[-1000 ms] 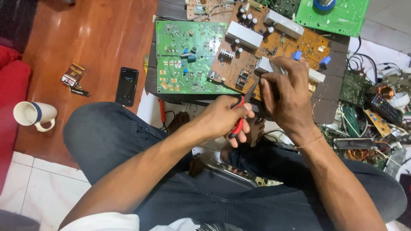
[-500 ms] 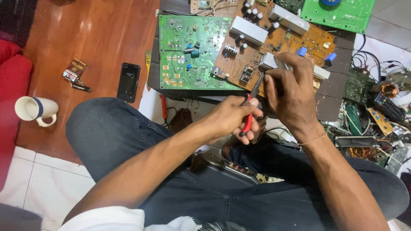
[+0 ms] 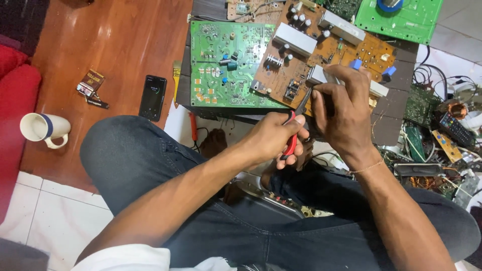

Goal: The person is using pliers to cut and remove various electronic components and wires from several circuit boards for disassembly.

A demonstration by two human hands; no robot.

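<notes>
My left hand [image 3: 273, 138] is closed around the red handles of small pliers [image 3: 292, 135], whose dark jaws point up toward my right hand. My right hand [image 3: 344, 113] is curled shut at the near edge of a brown circuit board [image 3: 331, 47], pinching something small that the fingers hide. A green circuit board [image 3: 223, 65] lies flat just left of the brown one. Both boards rest on a dark slab above my crossed legs in dark jeans.
A black phone [image 3: 152, 96], a small packet [image 3: 90, 82] and a white mug [image 3: 42, 129] lie on the wooden floor at left. Another green board [image 3: 401, 20] sits at top right. Several loose boards, wires and parts [image 3: 442, 140] are heaped at right.
Both hands have shifted slightly upward and right toward the brown board; the pliers' jaws now sit closer to my right fingers. The view has tilted a little.
</notes>
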